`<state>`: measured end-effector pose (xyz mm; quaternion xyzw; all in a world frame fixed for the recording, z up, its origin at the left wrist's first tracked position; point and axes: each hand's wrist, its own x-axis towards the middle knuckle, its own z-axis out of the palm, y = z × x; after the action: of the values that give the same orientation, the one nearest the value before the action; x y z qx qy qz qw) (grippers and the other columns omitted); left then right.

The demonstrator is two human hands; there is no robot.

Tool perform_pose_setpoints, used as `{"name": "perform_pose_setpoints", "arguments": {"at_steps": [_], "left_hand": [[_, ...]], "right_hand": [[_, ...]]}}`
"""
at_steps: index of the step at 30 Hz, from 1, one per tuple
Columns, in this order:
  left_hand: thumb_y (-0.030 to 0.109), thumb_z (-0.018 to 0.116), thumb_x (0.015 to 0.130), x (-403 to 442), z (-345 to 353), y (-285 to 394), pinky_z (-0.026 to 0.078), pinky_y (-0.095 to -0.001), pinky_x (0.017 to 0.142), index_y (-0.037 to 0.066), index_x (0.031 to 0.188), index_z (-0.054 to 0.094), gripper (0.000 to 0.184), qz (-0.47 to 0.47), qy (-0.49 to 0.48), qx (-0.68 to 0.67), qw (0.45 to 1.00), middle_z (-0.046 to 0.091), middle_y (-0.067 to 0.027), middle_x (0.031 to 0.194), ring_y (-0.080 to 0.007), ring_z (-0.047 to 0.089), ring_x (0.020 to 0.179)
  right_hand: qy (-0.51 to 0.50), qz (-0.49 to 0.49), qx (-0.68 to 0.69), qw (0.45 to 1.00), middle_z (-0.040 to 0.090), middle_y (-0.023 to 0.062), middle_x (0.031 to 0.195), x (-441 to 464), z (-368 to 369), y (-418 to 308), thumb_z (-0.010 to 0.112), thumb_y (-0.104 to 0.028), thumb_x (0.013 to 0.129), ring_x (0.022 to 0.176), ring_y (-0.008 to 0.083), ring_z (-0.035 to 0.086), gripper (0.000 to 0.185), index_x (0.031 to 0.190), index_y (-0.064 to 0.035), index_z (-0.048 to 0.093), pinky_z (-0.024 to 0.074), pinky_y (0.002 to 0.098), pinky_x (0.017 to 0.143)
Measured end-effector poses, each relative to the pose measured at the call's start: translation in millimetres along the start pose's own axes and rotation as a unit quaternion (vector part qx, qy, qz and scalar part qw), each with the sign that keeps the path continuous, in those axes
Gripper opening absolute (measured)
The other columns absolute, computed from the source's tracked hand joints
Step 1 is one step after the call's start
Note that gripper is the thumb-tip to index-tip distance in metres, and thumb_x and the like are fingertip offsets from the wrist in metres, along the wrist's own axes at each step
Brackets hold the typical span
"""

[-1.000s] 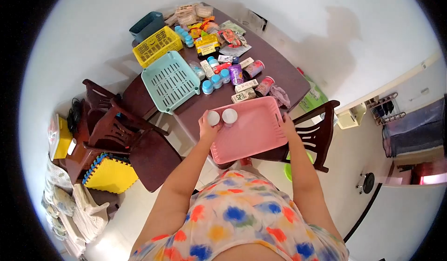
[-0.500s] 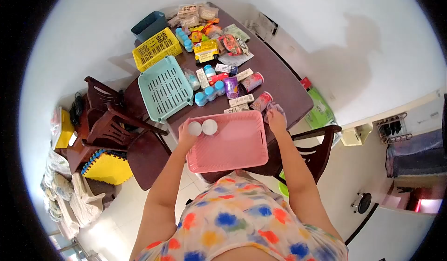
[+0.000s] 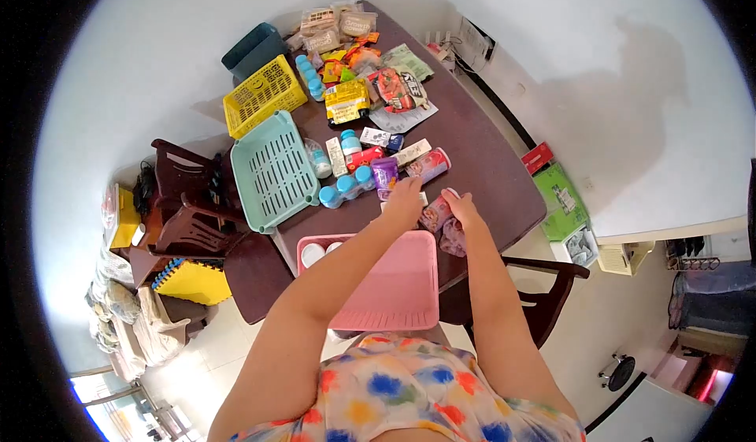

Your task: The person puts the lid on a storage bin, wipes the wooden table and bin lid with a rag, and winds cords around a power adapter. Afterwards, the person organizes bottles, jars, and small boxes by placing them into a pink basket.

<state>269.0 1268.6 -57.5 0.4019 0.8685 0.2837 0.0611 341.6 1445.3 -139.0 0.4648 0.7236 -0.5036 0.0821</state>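
My left hand [image 3: 404,204] reaches over the front of the pink basket [image 3: 383,284] and is above a small white box [image 3: 424,198], beside a purple can [image 3: 386,176]. Its fingertips are partly hidden. My right hand [image 3: 463,207] has its fingers around the upper end of a pink can [image 3: 435,217]. A crumpled purplish cloth or bag [image 3: 453,239] lies just below that can. Two white round containers [image 3: 313,254] sit in the basket's left corner, one mostly covered by my left arm. Another pink can [image 3: 430,165] lies farther back.
On the dark table [image 3: 492,182] are blue-capped bottles [image 3: 346,185], a teal basket [image 3: 276,170], a yellow basket [image 3: 264,97], a dark bin [image 3: 253,51] and several snack packs [image 3: 346,102]. Wooden chairs [image 3: 543,292] stand at both sides.
My left hand has left the pink basket's edge and moved up and right to the small boxes. My right hand has gone from the purplish cloth to the pink can. The basket appears lower in view.
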Motion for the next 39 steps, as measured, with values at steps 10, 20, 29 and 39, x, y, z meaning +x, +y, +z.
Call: {"name": "perform_pose_setpoints", "arguments": {"at_steps": [10, 20, 29, 39], "left_hand": [[0.019, 0.074, 0.070, 101, 79, -6, 0.042, -0.0418, 0.094, 0.011, 0.138, 0.037, 0.078, -0.015, 0.013, 0.239, 0.971, 0.048, -0.0147, 0.119, -0.0312, 0.048, 0.112], [0.021, 0.074, 0.069, 94, 34, 15, 0.038, -0.0447, 0.092, 0.017, 0.141, 0.035, 0.081, 0.008, -0.005, 0.185, 0.983, 0.048, -0.0126, 0.118, -0.0306, 0.049, 0.107], [0.024, 0.085, 0.060, 5, -85, 49, 0.037, -0.0466, 0.096, 0.014, 0.139, 0.037, 0.092, -0.060, 0.134, -0.025, 0.989, 0.047, -0.0145, 0.121, -0.0327, 0.047, 0.114], [0.015, 0.084, 0.062, -151, -171, 13, 0.043, -0.0380, 0.098, 0.014, 0.134, 0.043, 0.083, -0.132, 0.135, -0.169, 0.967, 0.044, -0.0154, 0.124, -0.0315, 0.047, 0.119]], "right_hand": [[-0.003, -0.011, 0.014, 1.000, 0.060, 0.0261, 0.103, -9, -4, -1, 0.068, -0.056, 0.074, 0.099, 0.0325, 0.060, 0.078, 0.112, 0.0076, 0.046, 0.0446, 0.0390, 0.087], [-0.015, -0.018, 0.034, 0.999, 0.057, 0.0308, 0.110, -17, -10, -2, 0.065, -0.059, 0.075, 0.104, 0.0413, 0.058, 0.081, 0.117, 0.0077, 0.043, 0.0429, 0.0429, 0.091], [-0.013, 0.015, 0.174, 0.985, 0.057, 0.0229, 0.113, 0, -1, 22, 0.072, -0.048, 0.073, 0.104, 0.0299, 0.057, 0.073, 0.117, 0.0056, 0.047, 0.0440, 0.0376, 0.089], [0.219, -0.265, 0.261, 0.902, 0.051, 0.0153, 0.116, -131, -50, -30, 0.074, -0.025, 0.079, 0.099, 0.0230, 0.056, 0.059, 0.121, 0.0021, 0.043, 0.0472, 0.0332, 0.086]]}}
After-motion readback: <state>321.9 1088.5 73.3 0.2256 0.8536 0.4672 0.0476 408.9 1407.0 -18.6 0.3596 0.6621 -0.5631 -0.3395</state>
